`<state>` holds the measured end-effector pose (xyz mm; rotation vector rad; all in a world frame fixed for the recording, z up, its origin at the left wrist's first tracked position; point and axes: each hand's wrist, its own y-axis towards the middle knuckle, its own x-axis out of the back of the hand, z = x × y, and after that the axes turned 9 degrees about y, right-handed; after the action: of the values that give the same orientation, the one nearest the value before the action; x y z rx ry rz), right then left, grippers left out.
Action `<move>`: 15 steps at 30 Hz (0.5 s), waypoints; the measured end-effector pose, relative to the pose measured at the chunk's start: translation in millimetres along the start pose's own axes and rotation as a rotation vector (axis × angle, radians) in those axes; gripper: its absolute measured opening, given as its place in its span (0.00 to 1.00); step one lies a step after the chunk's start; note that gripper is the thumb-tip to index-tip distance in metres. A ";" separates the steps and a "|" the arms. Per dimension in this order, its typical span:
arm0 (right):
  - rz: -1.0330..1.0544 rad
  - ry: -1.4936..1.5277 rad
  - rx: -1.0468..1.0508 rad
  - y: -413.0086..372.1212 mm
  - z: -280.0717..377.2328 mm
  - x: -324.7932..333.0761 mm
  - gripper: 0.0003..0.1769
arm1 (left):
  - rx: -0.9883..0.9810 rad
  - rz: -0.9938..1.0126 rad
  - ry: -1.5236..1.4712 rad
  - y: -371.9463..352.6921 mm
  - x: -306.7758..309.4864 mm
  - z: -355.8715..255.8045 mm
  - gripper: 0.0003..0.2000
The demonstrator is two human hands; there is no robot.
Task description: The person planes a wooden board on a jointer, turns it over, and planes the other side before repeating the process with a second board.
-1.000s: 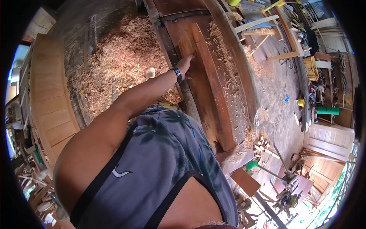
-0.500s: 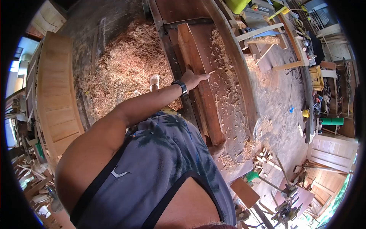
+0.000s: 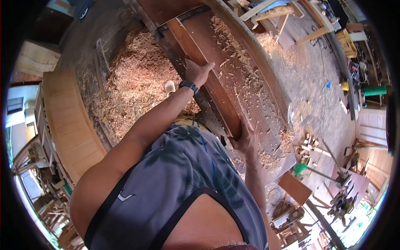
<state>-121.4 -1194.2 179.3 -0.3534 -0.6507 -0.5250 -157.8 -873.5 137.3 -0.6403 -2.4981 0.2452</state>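
Note:
A long reddish-brown wooden board point(image 3: 223, 102) stands on its narrow edge on a shavings-strewn workbench point(image 3: 266, 100). My left hand point(image 3: 198, 71), with a black watch on its wrist, grips the board around its middle, thumb over the top edge. At the near end, my right hand point(image 3: 246, 139) is closed around the board's end, its fingers partly hidden behind the wood. Curled wood shavings point(image 3: 250, 75) lie on the bench beside the board.
A large pile of shavings point(image 3: 141, 66) covers the floor to the left, with my foot point(image 3: 169, 87) at its edge. A pale panelled wooden door point(image 3: 71, 121) stands at far left. Right of the bench are wood offcuts point(image 3: 310, 146) and a green-headed tool point(image 3: 299, 168).
The view has swung, so the bench and board lean more to the left. The board's near end and my right hand appear higher, and my right forearm now shows. Both hands stay on the board.

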 end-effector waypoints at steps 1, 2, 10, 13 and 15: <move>0.050 0.005 -0.034 1.6 1.6 -0.4 0.62 | 0.019 -0.039 0.012 4.1 -0.3 -2.7 0.64; 0.078 -0.044 -0.071 2.3 2.5 -3.0 0.63 | 0.017 -0.058 0.005 3.7 1.1 -6.5 0.63; 0.172 0.208 -0.136 21.6 28.8 -28.2 0.61 | -0.150 -0.141 0.103 0.5 3.1 -3.6 0.66; 0.114 0.254 -0.069 25.1 37.2 -45.7 0.60 | -0.062 -0.072 0.157 -8.5 4.4 -0.1 0.66; 0.154 0.313 -0.088 31.0 44.2 -51.7 0.60 | -0.059 -0.075 0.186 -3.0 11.6 -10.4 0.67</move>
<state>-160.0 -1130.3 173.9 -0.3905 -0.2957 -0.4502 -161.9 -870.0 152.2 -0.5643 -2.3519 0.0801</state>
